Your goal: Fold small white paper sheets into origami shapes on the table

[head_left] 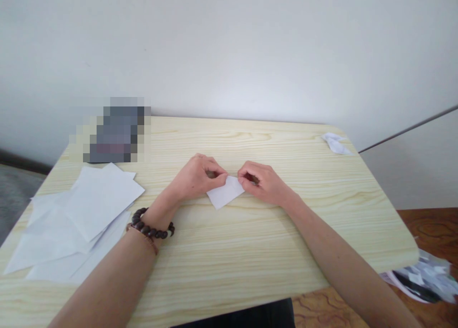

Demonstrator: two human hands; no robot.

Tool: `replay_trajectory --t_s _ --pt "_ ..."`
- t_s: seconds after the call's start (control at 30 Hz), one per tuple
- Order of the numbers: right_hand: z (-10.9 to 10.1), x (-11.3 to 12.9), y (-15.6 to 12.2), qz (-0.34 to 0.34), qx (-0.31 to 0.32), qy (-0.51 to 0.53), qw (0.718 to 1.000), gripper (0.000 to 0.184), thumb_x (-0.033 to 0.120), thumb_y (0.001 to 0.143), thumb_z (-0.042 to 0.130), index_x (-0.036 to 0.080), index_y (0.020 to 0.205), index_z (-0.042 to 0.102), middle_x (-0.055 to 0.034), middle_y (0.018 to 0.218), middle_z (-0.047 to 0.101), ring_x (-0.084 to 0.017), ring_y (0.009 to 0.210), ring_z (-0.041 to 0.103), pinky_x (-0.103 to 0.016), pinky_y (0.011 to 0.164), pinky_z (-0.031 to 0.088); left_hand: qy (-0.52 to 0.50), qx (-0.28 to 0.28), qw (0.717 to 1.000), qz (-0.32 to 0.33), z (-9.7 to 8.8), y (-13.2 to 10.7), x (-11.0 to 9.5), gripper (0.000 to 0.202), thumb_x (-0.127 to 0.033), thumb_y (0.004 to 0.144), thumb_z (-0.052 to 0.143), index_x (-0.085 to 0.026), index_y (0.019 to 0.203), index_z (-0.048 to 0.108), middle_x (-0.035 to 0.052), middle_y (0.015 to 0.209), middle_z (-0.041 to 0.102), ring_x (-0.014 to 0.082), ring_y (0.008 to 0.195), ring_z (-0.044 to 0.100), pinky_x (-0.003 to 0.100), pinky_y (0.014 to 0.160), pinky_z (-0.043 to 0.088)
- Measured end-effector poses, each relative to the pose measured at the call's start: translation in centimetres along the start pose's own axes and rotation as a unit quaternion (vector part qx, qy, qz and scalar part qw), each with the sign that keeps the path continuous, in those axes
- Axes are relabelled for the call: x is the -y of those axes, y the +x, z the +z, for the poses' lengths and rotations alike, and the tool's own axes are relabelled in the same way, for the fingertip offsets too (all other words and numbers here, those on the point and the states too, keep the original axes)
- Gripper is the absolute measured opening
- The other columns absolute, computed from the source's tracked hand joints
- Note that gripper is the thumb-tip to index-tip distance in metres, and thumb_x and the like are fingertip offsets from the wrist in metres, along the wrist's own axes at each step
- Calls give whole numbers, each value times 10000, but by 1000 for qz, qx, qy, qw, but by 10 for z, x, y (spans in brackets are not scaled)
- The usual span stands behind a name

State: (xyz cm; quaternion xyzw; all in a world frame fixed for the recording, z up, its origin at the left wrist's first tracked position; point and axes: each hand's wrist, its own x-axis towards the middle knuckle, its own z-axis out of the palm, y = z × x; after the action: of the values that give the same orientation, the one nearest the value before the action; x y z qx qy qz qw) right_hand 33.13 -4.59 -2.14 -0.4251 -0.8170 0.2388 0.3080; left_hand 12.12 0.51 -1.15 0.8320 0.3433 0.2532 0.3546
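A small piece of white paper (pixel 225 194) is held at its upper edge over the middle of the table. My left hand (pixel 198 177) pinches it near the upper left, thumb against fingers. At the upper right corner, my right hand (pixel 263 181) pinches it too. The paper looks folded, though its layers are too fine to make out. A dark beaded bracelet (pixel 152 230) circles my left wrist. On the left of the table lies a loose pile of white paper sheets (pixel 107 199).
A folded white paper figure (pixel 336 143) rests at the table's (pixel 232 266) far right corner. A pixelated dark object (pixel 116 132) stands at the back left. White scraps (pixel 429 273) lie in a container on the wooden floor at lower right. A white wall (pixel 229 51) borders the back edge.
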Motion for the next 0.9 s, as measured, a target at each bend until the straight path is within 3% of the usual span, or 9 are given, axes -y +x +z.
replay_trajectory --t_s 0.4,0.73,0.9 --pt "-12 -9 -5 17 0 17 1000 84 118 788 515 175 731 536 33 661 529 -75 554 429 -206 546 336 -37 -34 997 -53 -3 -2 -3 197 -247 726 559 -142 682 720 25 670 664 128 621 577 222 542 415" --pt "-11 -9 -7 26 -3 24 999 73 121 789 522 175 744 544 30 665 530 -75 553 428 -204 537 335 -49 -7 998 -33 -4 -1 -4 215 -245 760 543 -116 716 709 22 641 640 109 565 552 208 509 391" --pt "-9 -6 -6 16 -1 20 1000 59 126 801 535 168 763 551 29 674 523 -70 564 438 -199 545 343 10 -2 1000 7 -1 0 -4 216 -272 791 567 -150 740 737 13 627 660 109 569 545 224 545 380"
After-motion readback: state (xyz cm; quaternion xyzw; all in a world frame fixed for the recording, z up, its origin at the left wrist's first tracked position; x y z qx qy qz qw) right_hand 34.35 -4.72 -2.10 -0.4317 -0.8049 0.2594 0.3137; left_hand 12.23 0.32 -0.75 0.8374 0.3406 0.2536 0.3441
